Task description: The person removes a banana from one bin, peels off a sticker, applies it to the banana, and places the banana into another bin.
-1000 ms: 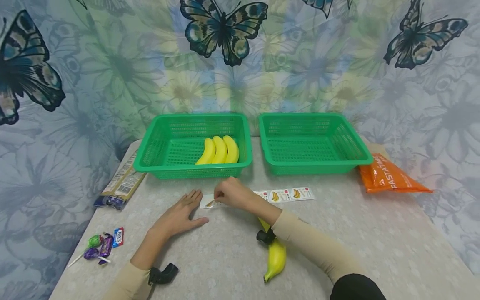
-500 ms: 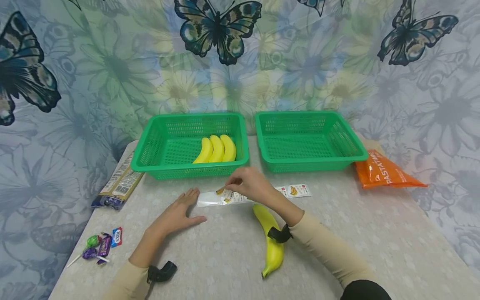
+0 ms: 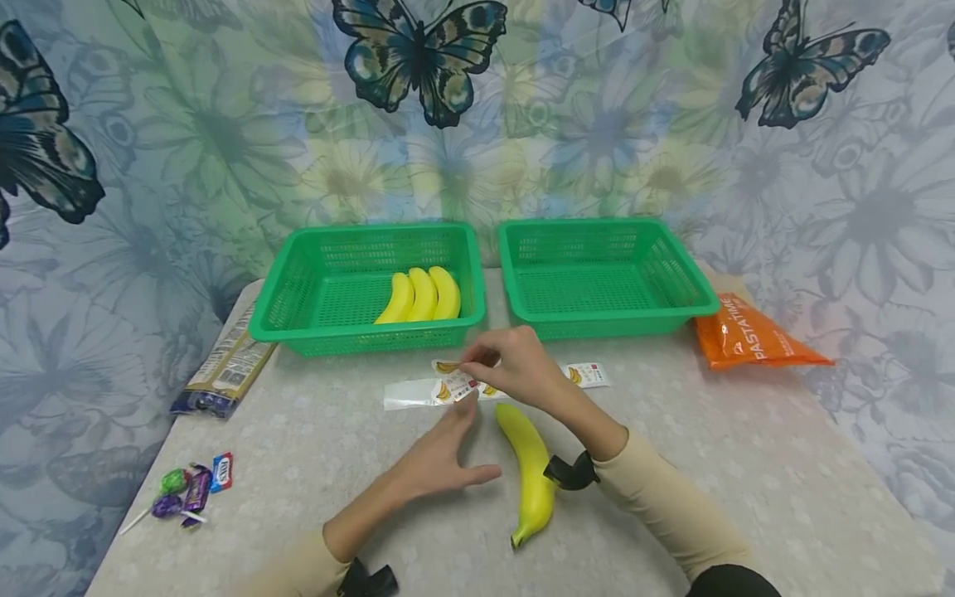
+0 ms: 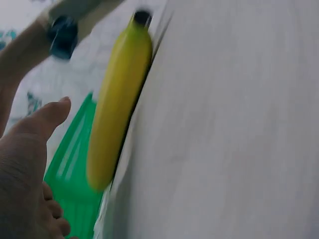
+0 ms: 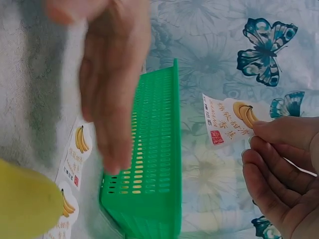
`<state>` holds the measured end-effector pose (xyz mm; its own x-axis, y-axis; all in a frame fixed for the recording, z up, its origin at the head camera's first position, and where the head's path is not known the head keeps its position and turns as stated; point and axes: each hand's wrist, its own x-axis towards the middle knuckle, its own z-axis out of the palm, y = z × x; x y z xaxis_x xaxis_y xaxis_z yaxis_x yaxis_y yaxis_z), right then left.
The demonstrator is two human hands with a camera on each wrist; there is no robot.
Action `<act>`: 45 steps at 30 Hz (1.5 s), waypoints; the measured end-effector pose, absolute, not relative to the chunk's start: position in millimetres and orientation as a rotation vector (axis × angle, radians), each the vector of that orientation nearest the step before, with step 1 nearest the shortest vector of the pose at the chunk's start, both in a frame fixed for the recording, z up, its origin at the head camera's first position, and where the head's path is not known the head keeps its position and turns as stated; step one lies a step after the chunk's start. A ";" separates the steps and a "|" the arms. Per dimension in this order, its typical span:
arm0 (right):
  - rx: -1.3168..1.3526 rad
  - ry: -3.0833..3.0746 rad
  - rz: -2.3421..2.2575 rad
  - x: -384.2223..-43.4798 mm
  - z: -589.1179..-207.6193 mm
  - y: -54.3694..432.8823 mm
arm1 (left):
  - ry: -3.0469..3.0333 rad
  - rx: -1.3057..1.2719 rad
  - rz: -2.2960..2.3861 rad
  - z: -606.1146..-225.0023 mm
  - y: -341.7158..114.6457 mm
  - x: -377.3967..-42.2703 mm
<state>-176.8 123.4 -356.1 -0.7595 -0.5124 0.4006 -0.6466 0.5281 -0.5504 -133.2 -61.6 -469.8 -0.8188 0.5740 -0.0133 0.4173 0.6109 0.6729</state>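
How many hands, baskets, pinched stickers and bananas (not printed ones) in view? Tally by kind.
Left hand and right hand: 2
Left basket and right basket: 2
Sticker pinched: 1
Loose banana plus three bananas in left basket: 4
Total: 9

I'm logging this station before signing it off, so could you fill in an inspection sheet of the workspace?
Surface: pale patterned tabletop.
Job's things: loose banana lying on the tabletop; sticker strip beyond it; three bananas in the left green basket; right green basket beside that.
Clutter: small sweets at left; tan-and-blue packet by the left basket; orange bag by the right one.
Hands: right hand pinches a banana-print sticker; left hand open near the strip, contact unclear.
Cables: nothing seen.
Surroundings: butterfly-and-flower backdrop behind.
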 end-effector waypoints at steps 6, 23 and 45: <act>0.927 -2.644 1.097 -167.3 -350.6 135.8 | 2.604 0.955 0.955 -479.5 -32.7 -117.0; 0.732 -2.664 1.278 -138.9 -347.2 172.7 | 2.591 0.973 0.924 -484.9 -27.3 -120.4; 0.372 -2.942 1.521 -111.5 -428.5 204.6 | 2.604 0.952 0.901 -486.3 -27.4 -117.2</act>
<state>-111.5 204.6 -428.5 -0.9571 -0.2819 -0.0668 -0.1085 0.5626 -0.8196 -117.2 -27.4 -486.3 -0.7641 0.6451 -0.0011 0.5064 0.6008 0.6186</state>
